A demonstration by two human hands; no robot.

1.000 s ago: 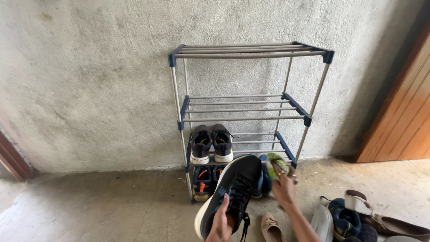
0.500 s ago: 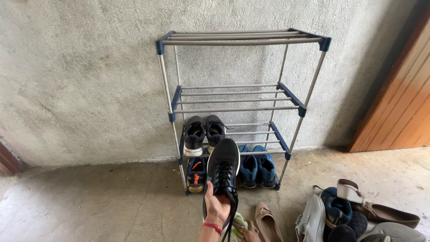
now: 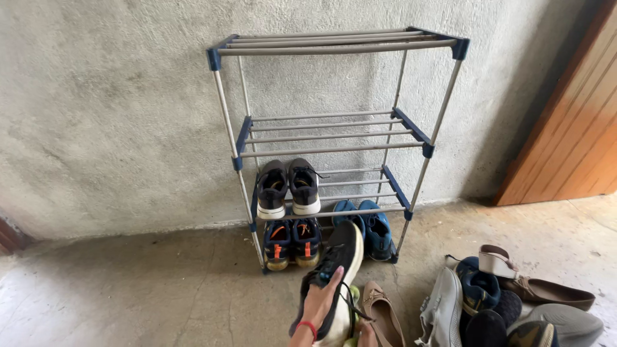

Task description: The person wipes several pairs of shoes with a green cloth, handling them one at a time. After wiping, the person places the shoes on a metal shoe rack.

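Against a rough grey plaster wall stands your metal shoe rack [image 3: 334, 148], sneaker pairs filling its lower tiers. Your left hand [image 3: 319, 302] is wrapped round a black sneaker [image 3: 335, 270], sole turned outward, just before the bottom shelf. Your right hand is barely visible; its grip can't be told

- Your left hand [image 3: 319, 301] holds a black sneaker [image 3: 337, 273] with a matt knit cloth upper and a smooth, pale rubber sole.
- The shoe rack [image 3: 334, 138] in front of you has smooth, dull-shining metal tubes and matt blue plastic corner joints.
- The wall [image 3: 109, 115] behind it is rough, grainy grey plaster.
- The floor [image 3: 148, 289] is matt, uneven concrete with stains.
- The door [image 3: 572, 128] at your right is ribbed wood with a warm, slightly glossy finish.
- The tan flat shoe [image 3: 384, 315] looks like smooth leather.
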